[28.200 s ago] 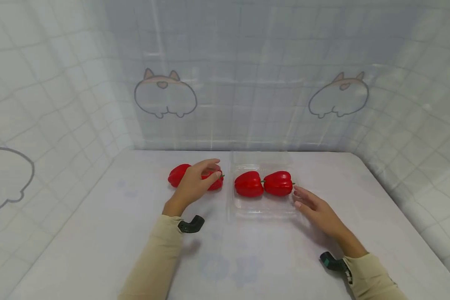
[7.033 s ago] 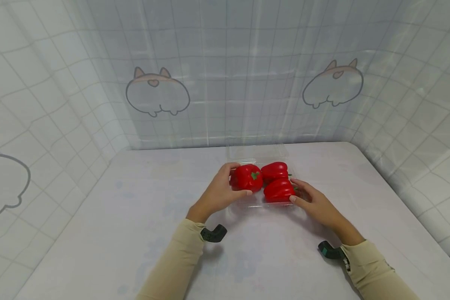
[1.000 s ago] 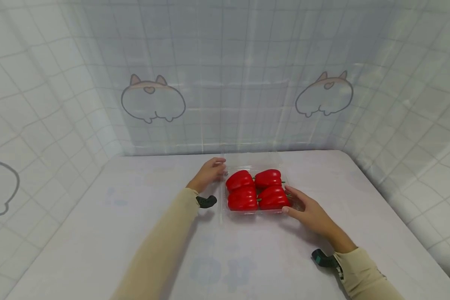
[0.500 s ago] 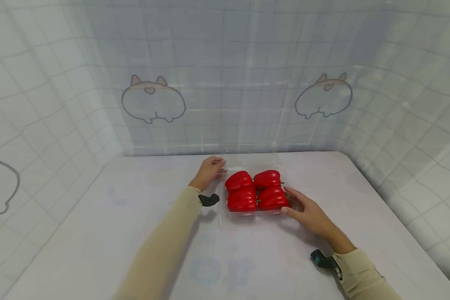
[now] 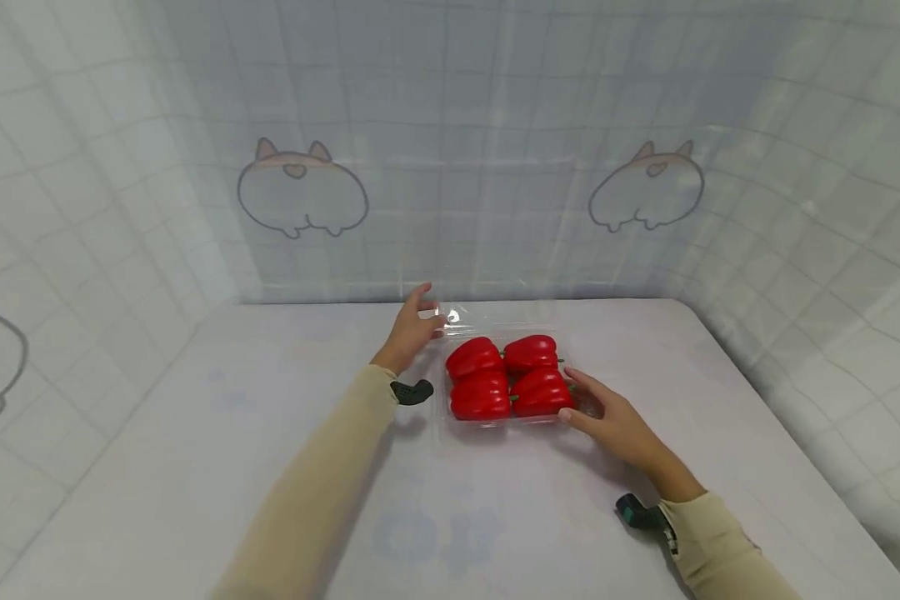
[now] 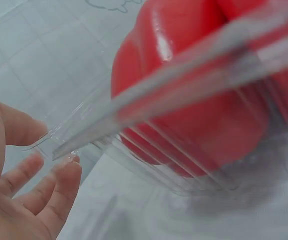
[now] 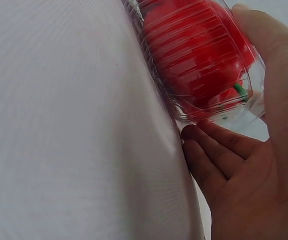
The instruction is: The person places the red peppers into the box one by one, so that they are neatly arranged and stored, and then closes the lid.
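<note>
Several red bell peppers [image 5: 481, 396] with green stems lie in two rows inside a clear plastic clamshell box [image 5: 523, 422]. Its lid [image 5: 495, 314] stands open at the back. My left hand [image 5: 407, 332] is at the left end of the lid, fingers spread. In the left wrist view, its thumb and fingertips come close to the clear plastic edge without visibly gripping it. My right hand [image 5: 621, 429] holds the box's front right corner. In the right wrist view, the thumb [image 7: 263, 27] lies along the front wall and fingertips [image 7: 193, 132] touch the right end.
A white cloth [image 5: 217, 467] covers the table around the box. Grid-patterned curtains [image 5: 435, 167] with animal outlines hang behind and on both sides. Dark wrist devices [image 5: 412, 392] sit below both sleeves.
The left hand has moved from the box's left side to the lid, and its fingers have spread. Peppers formerly outside are now in the box. The right hand keeps its place.
</note>
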`<act>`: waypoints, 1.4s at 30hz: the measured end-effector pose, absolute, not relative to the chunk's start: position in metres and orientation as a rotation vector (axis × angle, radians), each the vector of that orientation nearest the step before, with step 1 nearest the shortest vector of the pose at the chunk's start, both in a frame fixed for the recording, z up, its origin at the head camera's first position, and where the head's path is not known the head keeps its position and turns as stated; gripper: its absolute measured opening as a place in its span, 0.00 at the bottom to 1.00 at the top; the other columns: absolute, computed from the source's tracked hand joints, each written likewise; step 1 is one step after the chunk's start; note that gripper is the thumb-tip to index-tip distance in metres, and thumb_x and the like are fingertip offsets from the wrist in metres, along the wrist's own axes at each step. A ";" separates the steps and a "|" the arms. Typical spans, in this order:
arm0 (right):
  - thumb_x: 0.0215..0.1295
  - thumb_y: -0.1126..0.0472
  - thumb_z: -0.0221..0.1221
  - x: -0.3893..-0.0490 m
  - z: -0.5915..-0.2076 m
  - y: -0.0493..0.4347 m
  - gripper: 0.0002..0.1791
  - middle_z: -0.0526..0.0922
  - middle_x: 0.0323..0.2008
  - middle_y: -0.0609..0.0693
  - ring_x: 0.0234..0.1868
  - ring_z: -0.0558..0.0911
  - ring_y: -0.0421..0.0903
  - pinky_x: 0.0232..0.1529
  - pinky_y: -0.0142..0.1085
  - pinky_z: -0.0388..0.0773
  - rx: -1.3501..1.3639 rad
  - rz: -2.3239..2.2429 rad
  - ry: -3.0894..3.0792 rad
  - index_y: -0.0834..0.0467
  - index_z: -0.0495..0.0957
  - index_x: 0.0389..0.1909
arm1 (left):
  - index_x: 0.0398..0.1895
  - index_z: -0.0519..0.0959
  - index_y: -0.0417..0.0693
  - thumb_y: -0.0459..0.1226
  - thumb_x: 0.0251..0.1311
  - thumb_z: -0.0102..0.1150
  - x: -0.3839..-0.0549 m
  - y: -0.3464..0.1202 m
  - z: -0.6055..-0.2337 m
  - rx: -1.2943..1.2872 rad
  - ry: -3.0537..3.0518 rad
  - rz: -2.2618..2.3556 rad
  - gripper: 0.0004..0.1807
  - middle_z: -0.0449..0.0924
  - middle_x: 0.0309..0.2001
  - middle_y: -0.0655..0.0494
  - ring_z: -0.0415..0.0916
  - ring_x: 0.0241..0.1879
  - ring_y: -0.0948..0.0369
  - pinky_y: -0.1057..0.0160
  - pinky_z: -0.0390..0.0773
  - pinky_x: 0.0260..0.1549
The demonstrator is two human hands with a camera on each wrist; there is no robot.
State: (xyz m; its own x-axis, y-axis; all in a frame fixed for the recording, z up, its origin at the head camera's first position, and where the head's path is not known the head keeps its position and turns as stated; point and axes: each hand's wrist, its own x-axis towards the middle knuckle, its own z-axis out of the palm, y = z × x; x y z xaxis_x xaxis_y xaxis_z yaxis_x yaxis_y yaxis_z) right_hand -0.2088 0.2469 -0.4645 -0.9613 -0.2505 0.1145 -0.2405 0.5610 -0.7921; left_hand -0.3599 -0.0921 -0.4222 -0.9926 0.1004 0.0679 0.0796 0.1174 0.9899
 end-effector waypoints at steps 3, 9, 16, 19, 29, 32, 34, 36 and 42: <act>0.62 0.40 0.66 -0.207 -0.464 0.248 0.45 0.71 0.68 0.55 0.63 0.76 0.55 0.57 0.51 0.78 -0.428 -1.387 2.779 0.46 0.59 0.77 | 0.79 0.52 0.52 0.29 0.66 0.59 -0.359 -0.090 -0.419 0.180 2.328 2.043 0.41 0.63 0.70 0.40 0.78 0.55 0.42 0.53 0.80 0.53; 0.61 0.39 0.67 -0.204 -0.461 0.249 0.46 0.74 0.66 0.55 0.60 0.78 0.54 0.56 0.51 0.79 -0.404 -1.359 2.806 0.46 0.59 0.77 | 0.81 0.50 0.54 0.33 0.70 0.56 -0.356 -0.086 -0.413 0.210 2.391 1.933 0.40 0.60 0.73 0.46 0.75 0.60 0.48 0.54 0.76 0.58; 0.60 0.36 0.66 -0.205 -0.459 0.242 0.47 0.75 0.65 0.53 0.60 0.77 0.53 0.56 0.53 0.78 -0.379 -1.308 2.858 0.44 0.59 0.77 | 0.81 0.51 0.60 0.35 0.71 0.54 -0.356 -0.087 -0.400 0.304 2.458 1.880 0.39 0.61 0.71 0.46 0.73 0.59 0.50 0.53 0.75 0.60; 0.60 0.35 0.65 -0.205 -0.459 0.239 0.48 0.76 0.64 0.54 0.59 0.78 0.53 0.56 0.53 0.78 -0.389 -1.285 2.884 0.46 0.59 0.77 | 0.80 0.53 0.59 0.35 0.71 0.53 -0.352 -0.089 -0.395 0.325 2.426 1.913 0.37 0.61 0.71 0.46 0.72 0.61 0.50 0.52 0.74 0.60; 0.61 0.34 0.64 -0.206 -0.460 0.233 0.47 0.77 0.62 0.54 0.60 0.77 0.54 0.57 0.54 0.77 -0.372 -1.255 2.906 0.46 0.59 0.77 | 0.75 0.61 0.49 0.43 0.76 0.38 -0.340 -0.098 -0.386 0.367 2.166 2.165 0.27 0.66 0.68 0.43 0.65 0.68 0.43 0.46 0.66 0.66; 0.61 0.34 0.64 -0.205 -0.460 0.233 0.47 0.77 0.62 0.55 0.59 0.77 0.53 0.57 0.54 0.77 -0.365 -1.244 2.907 0.46 0.58 0.78 | 0.73 0.63 0.48 0.48 0.78 0.37 -0.336 -0.099 -0.387 0.428 2.219 2.139 0.27 0.68 0.68 0.46 0.65 0.68 0.46 0.46 0.67 0.65; 0.62 0.35 0.64 -0.204 -0.459 0.233 0.47 0.78 0.62 0.55 0.59 0.78 0.54 0.57 0.55 0.77 -0.369 -1.245 2.906 0.47 0.59 0.78 | 0.71 0.65 0.46 0.51 0.78 0.35 -0.334 -0.099 -0.388 0.478 2.275 2.117 0.27 0.69 0.68 0.47 0.65 0.68 0.49 0.46 0.67 0.65; 0.62 0.36 0.64 -0.204 -0.459 0.233 0.46 0.77 0.62 0.56 0.59 0.78 0.54 0.57 0.55 0.77 -0.367 -1.250 2.904 0.47 0.59 0.77 | 0.69 0.66 0.44 0.54 0.78 0.34 -0.331 -0.099 -0.388 0.528 2.325 2.100 0.30 0.71 0.67 0.48 0.66 0.67 0.50 0.46 0.68 0.64; 0.61 0.34 0.64 -0.204 -0.460 0.234 0.48 0.77 0.63 0.56 0.59 0.78 0.55 0.55 0.54 0.79 -0.347 -1.252 2.907 0.46 0.58 0.78 | 0.66 0.69 0.42 0.58 0.78 0.31 -0.318 -0.101 -0.386 0.616 2.383 2.077 0.33 0.71 0.66 0.45 0.66 0.67 0.51 0.47 0.68 0.65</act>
State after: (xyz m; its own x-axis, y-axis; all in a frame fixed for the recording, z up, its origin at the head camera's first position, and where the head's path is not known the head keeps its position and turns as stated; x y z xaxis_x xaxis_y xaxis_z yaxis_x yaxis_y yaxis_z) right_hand -0.2040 0.2340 -0.4596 -0.9753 -0.1823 0.1245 -0.2158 0.6674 -0.7128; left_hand -0.3177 -0.1010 -0.3856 -0.9239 0.2318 0.3044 0.3331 0.0962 0.9380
